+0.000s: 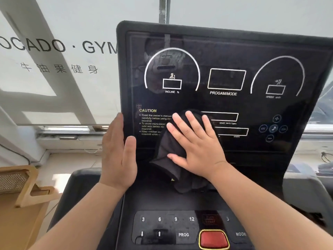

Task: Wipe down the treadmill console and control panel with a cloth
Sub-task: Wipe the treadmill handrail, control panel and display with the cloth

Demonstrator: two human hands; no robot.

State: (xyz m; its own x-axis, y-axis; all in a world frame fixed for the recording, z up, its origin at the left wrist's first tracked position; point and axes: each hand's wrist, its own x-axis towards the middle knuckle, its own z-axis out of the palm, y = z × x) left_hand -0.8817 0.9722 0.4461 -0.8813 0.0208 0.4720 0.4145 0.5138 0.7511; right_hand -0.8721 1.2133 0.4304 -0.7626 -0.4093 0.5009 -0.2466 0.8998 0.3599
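Observation:
The black treadmill console [223, 51] stands upright in front of me, with white dials marked INCLINE, PROGAM/MODE and SPEED. My right hand [194, 143] lies flat with spread fingers on a dark cloth [168, 159], pressing it against the lower middle of the screen beside the CAUTION text. My left hand [119, 156] grips the console's left edge, thumb on the front face. Below lies the control panel [167, 226] with number keys, arrows, PROG, MODE and a red stop button [213, 239].
A frosted window with GYM lettering [59, 47] fills the left background above a sill. A wooden piece [21, 188] sits at the lower left. The treadmill's grey right handrail pad [306, 192] runs along the right.

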